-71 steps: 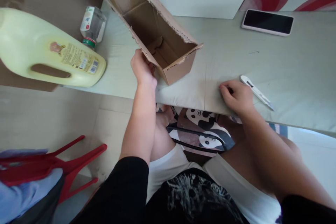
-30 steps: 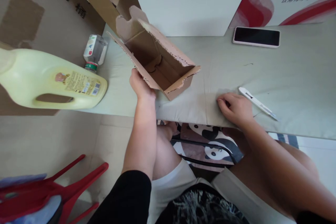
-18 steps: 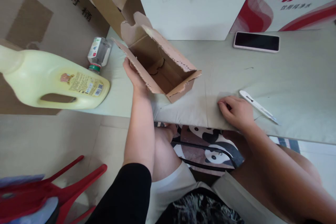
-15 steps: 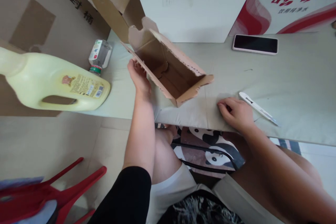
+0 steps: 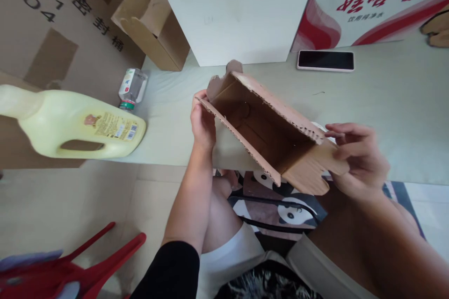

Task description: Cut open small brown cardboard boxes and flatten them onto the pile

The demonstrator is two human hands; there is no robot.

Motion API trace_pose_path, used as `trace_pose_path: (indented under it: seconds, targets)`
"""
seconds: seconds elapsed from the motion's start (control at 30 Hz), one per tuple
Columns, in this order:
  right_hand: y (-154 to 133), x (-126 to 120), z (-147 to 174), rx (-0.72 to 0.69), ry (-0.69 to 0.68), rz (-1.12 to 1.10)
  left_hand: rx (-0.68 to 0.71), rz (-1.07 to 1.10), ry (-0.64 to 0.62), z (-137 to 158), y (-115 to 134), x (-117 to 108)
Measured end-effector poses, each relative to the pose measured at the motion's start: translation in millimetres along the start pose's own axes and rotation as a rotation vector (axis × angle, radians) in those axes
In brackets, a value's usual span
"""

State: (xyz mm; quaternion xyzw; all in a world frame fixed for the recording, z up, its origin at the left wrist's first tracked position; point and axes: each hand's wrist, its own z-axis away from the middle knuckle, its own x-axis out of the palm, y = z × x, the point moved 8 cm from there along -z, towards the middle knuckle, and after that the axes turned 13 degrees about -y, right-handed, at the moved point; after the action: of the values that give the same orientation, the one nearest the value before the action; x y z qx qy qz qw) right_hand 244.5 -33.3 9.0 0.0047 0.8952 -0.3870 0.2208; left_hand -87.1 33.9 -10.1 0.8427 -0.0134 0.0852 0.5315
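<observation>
An open-topped cardboard box (image 5: 259, 145), with torn, ragged edges and notched end flaps, is tilted over the table's front edge. My left hand (image 5: 203, 126) is closed on its far left end, the thumb at the rim. At the near right end, my right hand (image 5: 363, 154) has its bent fingers around the notched flap; part of the grip is hidden behind the cardboard. A sliver of a white thing shows behind the box beside my right fingertips, and most of it is covered.
A phone (image 5: 326, 60) lies before a red-and-white carton (image 5: 368, 14). At the back stand a white box (image 5: 242, 23) and another open cardboard box (image 5: 154, 46). Leftward are a clear bottle (image 5: 133, 85), a yellow jug (image 5: 80, 124) and a large carton (image 5: 49, 56). A red stool (image 5: 87, 266) stands on the floor.
The box has moved right and toward me, its near end raised and turned. My right hand has left the table beside the white utility knife and come to the box's right flap.
</observation>
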Motion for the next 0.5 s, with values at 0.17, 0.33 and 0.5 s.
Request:
trace_pose_path:
  seconds: [0.17, 0.33, 0.5]
  targets:
    - [-8, 4, -4, 0.005, -0.165, 0.057, 0.087, -0.025, 0.044, 1, 15, 9]
    - [10, -9, -5, 0.164, -0.092, -0.022, 0.064, -0.072, 0.105, 2, 18, 19]
    - [32, -13, 4, 0.351, 0.016, -0.076, 0.125, -0.045, 0.009, 2, 22, 34]
